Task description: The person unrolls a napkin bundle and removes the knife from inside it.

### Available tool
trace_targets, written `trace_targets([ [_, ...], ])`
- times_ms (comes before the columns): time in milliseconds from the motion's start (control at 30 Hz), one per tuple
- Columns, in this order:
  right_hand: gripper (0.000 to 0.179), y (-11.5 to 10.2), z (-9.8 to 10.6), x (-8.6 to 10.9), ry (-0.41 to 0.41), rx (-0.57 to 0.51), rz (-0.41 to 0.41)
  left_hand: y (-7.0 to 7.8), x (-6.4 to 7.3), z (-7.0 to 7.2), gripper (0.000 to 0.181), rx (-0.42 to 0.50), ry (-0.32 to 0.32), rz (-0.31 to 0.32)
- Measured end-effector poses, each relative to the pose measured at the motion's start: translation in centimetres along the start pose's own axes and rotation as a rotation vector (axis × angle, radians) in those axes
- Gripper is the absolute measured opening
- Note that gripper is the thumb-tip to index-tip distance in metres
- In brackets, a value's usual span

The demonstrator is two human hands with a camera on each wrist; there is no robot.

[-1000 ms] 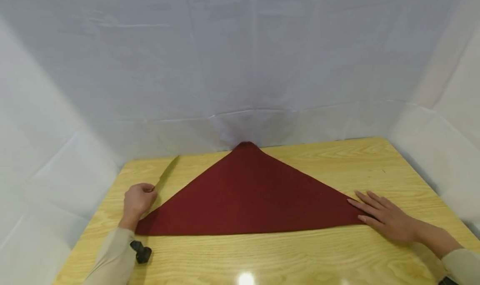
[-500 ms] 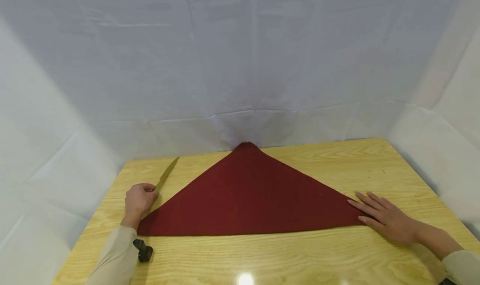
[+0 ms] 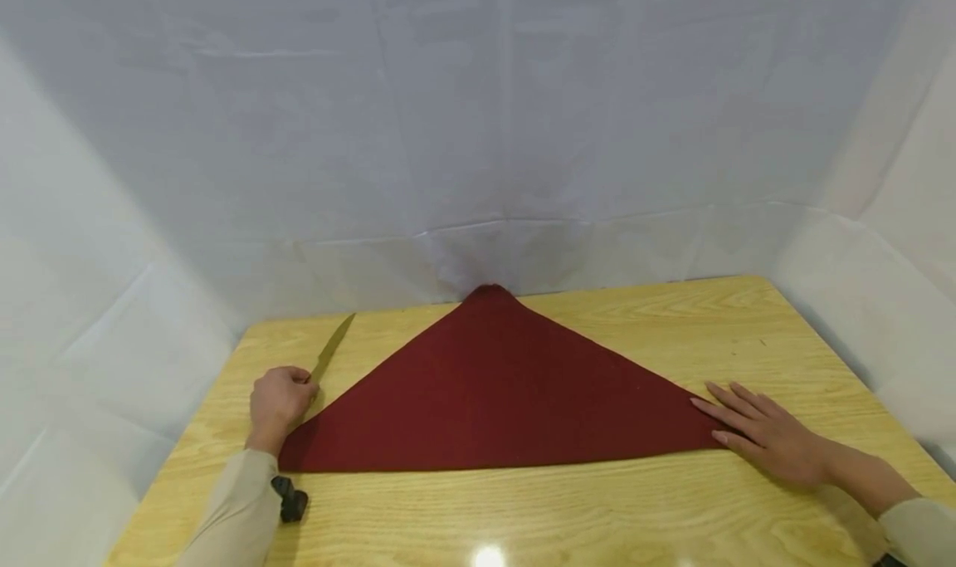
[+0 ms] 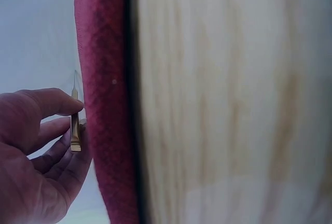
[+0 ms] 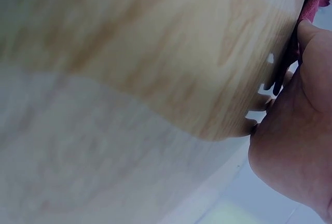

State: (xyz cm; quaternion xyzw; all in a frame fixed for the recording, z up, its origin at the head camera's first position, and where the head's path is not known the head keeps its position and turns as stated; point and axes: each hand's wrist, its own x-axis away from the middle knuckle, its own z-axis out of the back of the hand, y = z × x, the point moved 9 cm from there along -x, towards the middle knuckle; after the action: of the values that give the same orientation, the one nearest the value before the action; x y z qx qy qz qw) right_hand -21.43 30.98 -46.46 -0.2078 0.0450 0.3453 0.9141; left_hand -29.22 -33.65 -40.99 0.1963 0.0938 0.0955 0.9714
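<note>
A dark red cloth [image 3: 485, 393], folded into a triangle, lies on the wooden table with its peak at the far edge. By its left corner, my left hand [image 3: 280, 399] pinches a gold-coloured table knife [image 3: 333, 347], whose blade points away and a little to the right. The left wrist view shows thumb and fingers around the gold handle [image 4: 75, 130], beside the cloth's thick edge. At the other end, my right hand [image 3: 777, 434] rests with spread, straight fingers on the cloth's right corner. In the right wrist view the fingers are mostly hidden behind the palm [image 5: 290, 146].
Pale sheeting [image 3: 478, 135] hangs behind the table and along both sides. The wooden tabletop [image 3: 485, 517] shows in front of the cloth and beyond its sloping sides. A small black device [image 3: 290, 501] sits at the left wrist.
My left hand and forearm have shifted slightly to the right, with the knife still held. The right hand stays in place on the cloth corner.
</note>
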Motion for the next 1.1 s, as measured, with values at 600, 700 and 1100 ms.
trace_targets([
  [600,0.049,0.24,-0.07,0.12,0.0,-0.003,-0.009,-0.04,0.42,0.11,0.031,0.079,0.008,-0.023],
  [700,0.049,0.2,-0.07,0.11,-0.007,-0.013,-0.012,-0.03,0.39,0.03,0.031,0.085,0.005,-0.028],
  [1100,0.048,0.05,0.11,0.05,-0.001,-0.011,-0.007,0.01,0.24,-0.25,0.033,0.073,-0.024,-0.03],
])
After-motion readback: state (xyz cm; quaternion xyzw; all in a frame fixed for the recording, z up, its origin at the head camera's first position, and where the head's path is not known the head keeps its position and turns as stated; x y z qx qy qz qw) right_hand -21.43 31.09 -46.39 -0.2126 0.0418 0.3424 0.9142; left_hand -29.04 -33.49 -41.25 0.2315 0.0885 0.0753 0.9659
